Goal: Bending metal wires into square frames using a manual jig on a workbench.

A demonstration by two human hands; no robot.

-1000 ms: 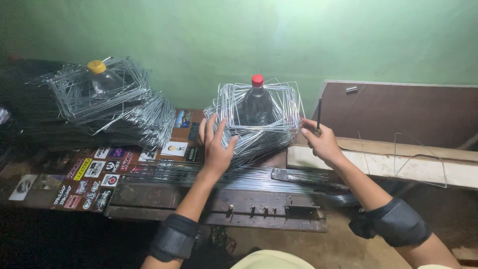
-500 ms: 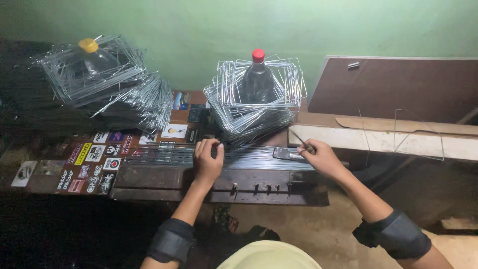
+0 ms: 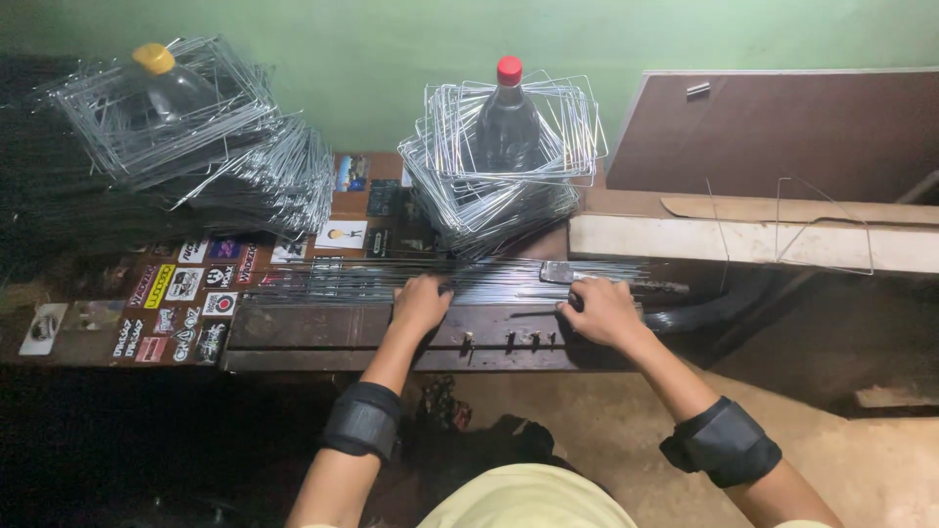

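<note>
on the bench, left hand (image 3: 421, 303) and right hand (image 3: 599, 311) press curled onto straight wires (image 3: 489, 279); two bottles behind.

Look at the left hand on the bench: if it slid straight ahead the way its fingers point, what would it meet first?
Probably the bundle of straight wire rods, which the left hand already touches; beyond lies the stack of bent wire frames. Depth is unclear.

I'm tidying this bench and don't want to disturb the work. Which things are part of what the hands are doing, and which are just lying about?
In use:
left hand and right hand on the straight wires
metal jig under them

Lying about:
wire frames around the red-capped bottle
wire frames around the yellow-capped bottle
stickers
brown board
</note>
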